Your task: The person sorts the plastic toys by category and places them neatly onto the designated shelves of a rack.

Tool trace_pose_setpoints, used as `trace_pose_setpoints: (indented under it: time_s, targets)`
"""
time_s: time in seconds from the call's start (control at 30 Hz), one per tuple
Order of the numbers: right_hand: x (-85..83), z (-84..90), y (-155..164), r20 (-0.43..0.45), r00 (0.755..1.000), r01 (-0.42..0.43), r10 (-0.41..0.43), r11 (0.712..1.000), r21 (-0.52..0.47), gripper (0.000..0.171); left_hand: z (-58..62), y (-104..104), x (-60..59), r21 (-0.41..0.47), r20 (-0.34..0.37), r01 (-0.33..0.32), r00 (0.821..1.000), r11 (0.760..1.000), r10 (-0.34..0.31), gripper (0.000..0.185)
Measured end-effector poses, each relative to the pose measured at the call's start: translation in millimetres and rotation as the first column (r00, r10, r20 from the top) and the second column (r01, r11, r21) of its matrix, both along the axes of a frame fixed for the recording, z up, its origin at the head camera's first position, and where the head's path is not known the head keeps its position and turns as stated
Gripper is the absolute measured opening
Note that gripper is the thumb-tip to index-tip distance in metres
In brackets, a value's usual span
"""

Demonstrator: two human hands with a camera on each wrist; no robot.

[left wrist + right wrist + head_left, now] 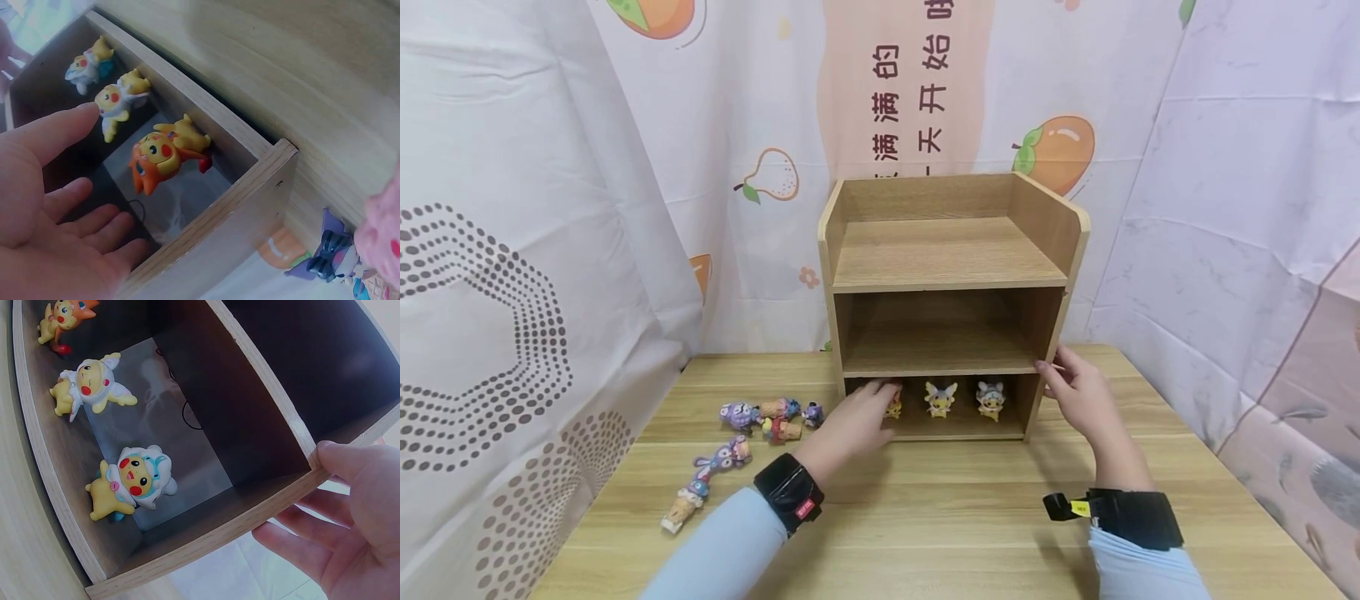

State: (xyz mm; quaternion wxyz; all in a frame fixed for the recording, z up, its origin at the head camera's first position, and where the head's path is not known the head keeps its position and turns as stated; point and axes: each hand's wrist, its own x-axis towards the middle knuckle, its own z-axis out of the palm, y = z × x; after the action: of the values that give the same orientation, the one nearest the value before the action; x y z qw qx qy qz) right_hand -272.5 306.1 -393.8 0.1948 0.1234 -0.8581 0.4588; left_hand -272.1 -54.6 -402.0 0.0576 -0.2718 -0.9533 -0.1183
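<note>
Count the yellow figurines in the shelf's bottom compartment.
3: orange-hooded figurine at left, white-hooded figurine in the middle, teal-trimmed figurine at right. None appear hidden.

Our left hand [853, 421] and right hand [1078, 392] are bare. We wear light blue sleeves: the left sleeve [722, 546] and the right sleeve [1142, 571], wrinkled at its far end. Our left wristband [781, 487] is black with a red label [804, 509]; our black right wristband [1138, 518] has a yellow tag [1080, 508] and a dark knob [1058, 507] on its left.
</note>
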Motion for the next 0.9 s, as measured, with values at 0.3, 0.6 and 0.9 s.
trace_pose_setpoints:
  time_s: [0.3, 0.6, 0.9]
  targets:
    - [-0.6, -1.2, -0.2, 0.01, 1.0, -0.002, 0.002, 1.0, -0.002, 0.054, 5.4, -18.4, 15.6, 0.069, -0.045, 0.077, 0.996, 0.995, -0.074, 0.058]
    - [1.3, -0.1, -0.7, 0.014, 1.0, 0.003, -0.003, 1.0, 0.001, 0.055, 21.7, -36.8, 36.1, 0.17, -0.003, 0.064, 0.998, 0.983, -0.065, 0.057]
    - [0.9, -0.2, -0.1, 0.014, 1.0, 0.003, -0.003, 1.0, -0.001, 0.055, 41.4, -59.3, 51.4, 0.211, -0.061, 0.039, 0.998, 0.977, -0.027, 0.051]
